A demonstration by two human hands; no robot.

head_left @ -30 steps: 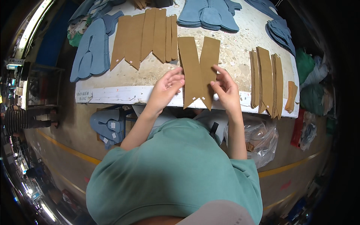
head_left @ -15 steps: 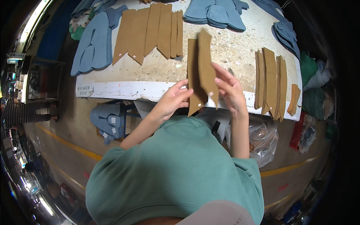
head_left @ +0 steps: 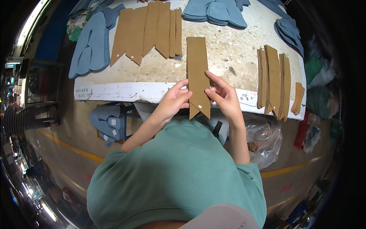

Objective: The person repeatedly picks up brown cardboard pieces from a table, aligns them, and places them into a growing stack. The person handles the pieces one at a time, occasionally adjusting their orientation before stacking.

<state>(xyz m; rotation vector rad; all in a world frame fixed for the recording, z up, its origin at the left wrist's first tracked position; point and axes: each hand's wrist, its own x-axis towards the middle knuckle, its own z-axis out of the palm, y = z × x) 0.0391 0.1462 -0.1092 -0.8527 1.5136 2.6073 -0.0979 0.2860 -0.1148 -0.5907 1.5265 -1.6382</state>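
Two brown leather-like strips (head_left: 198, 68), each with a slanted lower end, lie one over the other across the table's near edge. Their ends overlap into a notch at the bottom, and a small white sticker marks the top one. My left hand (head_left: 176, 100) is closed on their left edge, its thumb on top. From the other side, my right hand (head_left: 225, 96) grips the right edge with its thumb and fingers. Further left on the table, similar brown strips (head_left: 142, 32) lie in rows, and more stacked strips (head_left: 272, 82) are at the right.
The pale, worn table (head_left: 225, 57) has a white front edge. Blue-grey cut pieces are stacked at its far left (head_left: 89, 47), far middle (head_left: 213, 15) and far right (head_left: 288, 34). More blue pieces (head_left: 108, 122) sit below the table, and a clear plastic bag (head_left: 267, 143) hangs right.
The upper strip, held tilted and apart in my right hand, has come down onto the lower strip. My right hand has moved left to the strips' edge.
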